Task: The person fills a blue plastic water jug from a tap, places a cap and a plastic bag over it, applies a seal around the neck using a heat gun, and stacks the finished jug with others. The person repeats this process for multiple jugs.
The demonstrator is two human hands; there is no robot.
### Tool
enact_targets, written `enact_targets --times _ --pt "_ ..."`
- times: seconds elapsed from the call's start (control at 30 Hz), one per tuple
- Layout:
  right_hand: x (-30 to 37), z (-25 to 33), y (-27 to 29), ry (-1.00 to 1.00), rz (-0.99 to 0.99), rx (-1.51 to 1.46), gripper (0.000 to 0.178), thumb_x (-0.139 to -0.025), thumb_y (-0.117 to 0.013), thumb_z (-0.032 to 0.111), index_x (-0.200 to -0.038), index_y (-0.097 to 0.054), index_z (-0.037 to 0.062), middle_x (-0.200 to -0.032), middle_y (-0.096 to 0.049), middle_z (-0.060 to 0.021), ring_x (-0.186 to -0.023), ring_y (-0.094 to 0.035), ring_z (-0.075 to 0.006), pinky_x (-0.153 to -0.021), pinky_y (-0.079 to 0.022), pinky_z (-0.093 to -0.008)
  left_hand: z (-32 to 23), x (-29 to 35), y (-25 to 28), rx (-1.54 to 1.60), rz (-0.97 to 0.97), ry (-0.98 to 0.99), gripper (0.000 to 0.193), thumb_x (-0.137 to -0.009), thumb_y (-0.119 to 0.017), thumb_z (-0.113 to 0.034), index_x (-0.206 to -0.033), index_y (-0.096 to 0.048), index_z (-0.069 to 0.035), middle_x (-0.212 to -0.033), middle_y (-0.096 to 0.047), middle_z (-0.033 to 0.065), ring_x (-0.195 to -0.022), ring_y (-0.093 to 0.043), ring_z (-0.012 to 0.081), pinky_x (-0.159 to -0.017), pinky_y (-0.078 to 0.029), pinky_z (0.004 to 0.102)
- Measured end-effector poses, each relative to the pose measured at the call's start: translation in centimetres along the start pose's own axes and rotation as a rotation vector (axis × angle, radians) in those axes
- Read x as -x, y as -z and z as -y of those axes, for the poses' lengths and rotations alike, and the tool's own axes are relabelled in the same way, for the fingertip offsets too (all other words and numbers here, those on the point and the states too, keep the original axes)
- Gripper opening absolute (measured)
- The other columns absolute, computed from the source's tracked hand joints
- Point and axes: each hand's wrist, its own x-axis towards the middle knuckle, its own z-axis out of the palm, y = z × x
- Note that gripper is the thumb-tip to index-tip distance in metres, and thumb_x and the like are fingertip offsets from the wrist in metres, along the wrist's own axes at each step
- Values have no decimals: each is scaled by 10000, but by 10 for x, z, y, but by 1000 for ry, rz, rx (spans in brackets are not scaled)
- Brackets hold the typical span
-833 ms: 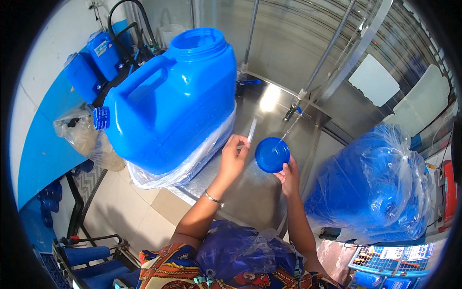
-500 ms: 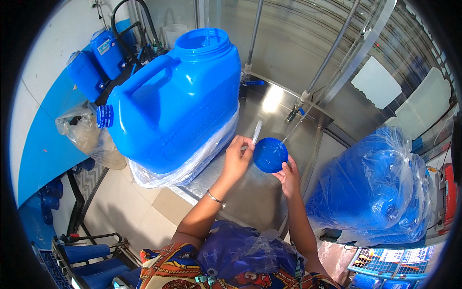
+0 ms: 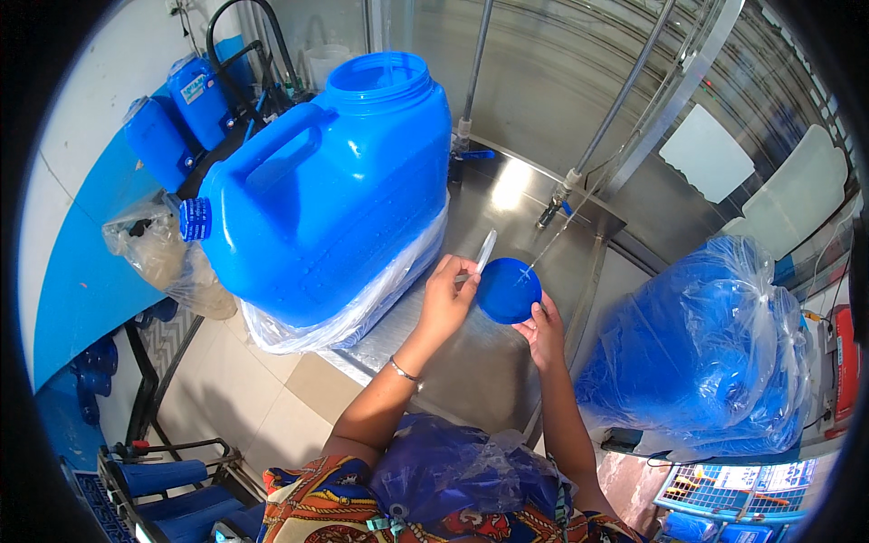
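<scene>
My right hand (image 3: 543, 333) grips a round blue lid (image 3: 505, 299) by its right rim, its hollow side facing up. A thin stream of water (image 3: 549, 244) runs into that lid. Pinched in my left hand (image 3: 446, 297) is a thin whitish disc-like piece (image 3: 487, 251), seen nearly edge-on close to the lid's upper left. Just left of my hands stands a large blue jug (image 3: 344, 208) with a moulded handle. Its wide round mouth (image 3: 380, 77) is uncovered, and water pours down into it.
The jug stands by a steel sink counter (image 3: 471, 362). Behind are a tap with a blue lever (image 3: 554, 214) and another blue valve lever (image 3: 475, 155). Bagged blue containers (image 3: 697, 362) stand at the right, smaller blue jugs (image 3: 199, 100) at the far left.
Both hands stay almost in place. The water stream now strikes the lid's upper right part, and the whitish piece has tilted slightly.
</scene>
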Motion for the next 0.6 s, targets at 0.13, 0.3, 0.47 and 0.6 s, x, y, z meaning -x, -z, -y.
enact_targets --times 0.13,0.3,0.47,0.6 --pt "0 0 -2 -31 -60 -92 395 -977 -536 201 -1341 -440 84 -1164 -619 -98 -952 -657 -224 -767 -568 -376 0 -1 2 12 0 13 100 -879 -609 11 -979 -608 11 -999 -559 74 -972 -605 169 -727 -548 262" --pt "1 2 -4 -27 -3 -47 400 -975 -542 212 -1339 -438 82 -1159 -615 -96 -961 -654 -221 -768 -570 -376 5 3 -1 -233 125 -211 150 -809 -648 13 -957 -656 -12 -1010 -618 121 -949 -633 262 -791 -532 346" --pt "1 3 -7 -7 49 -48 417 -975 -538 217 -1348 -422 72 -1144 -612 -96 -967 -654 -221 -747 -579 -355 18 16 -14 -431 455 -320 178 -746 -670 -29 -924 -683 -24 -1000 -641 127 -949 -618 334 -815 -510 411" --pt "0 4 -6 0 7 -48 443 -961 -551 207 -1354 -407 64 -1141 -611 -103 -940 -664 -221 -733 -585 -346 26 24 -23 -526 493 -347 168 -728 -686 -48 -895 -680 -25 -980 -628 120 -925 -609 328 -802 -499 420"
